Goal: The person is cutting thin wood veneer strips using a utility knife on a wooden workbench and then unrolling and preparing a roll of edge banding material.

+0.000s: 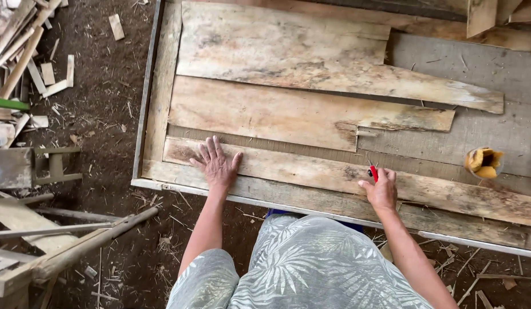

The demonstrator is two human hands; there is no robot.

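Right hand (382, 191) curled shut in a grip on a small red tool (373, 173), kind too small to tell, its tip poking out at 12 o'clock of the knuckles and resting on the long near plank (311, 171). Left hand (216, 165) flat and open, fingers spread apart, palm pressed on the same plank toward its 9 o'clock end, gripping nothing. Both hands well apart along that plank, which runs from 9 to 3 o'clock across the near edge of the desk (506, 131).

At 12 o'clock of the hands, a shorter weathered board (259, 111) with a broken, ragged 3 o'clock end; beyond it a wider pale board (288, 51) tapering to a point toward 3 o'clock. Narrow upright strip (162, 86) along the desk's 9 o'clock side, just inside a metal edge rail (145, 91). Small round container with yellow contents (484, 162) at 3 o'clock of the right hand, on bare grey desk.

Off the desk at 9 o'clock, dirt floor (105, 114) strewn with wood offcuts (53, 80) and loose slats (65, 240).
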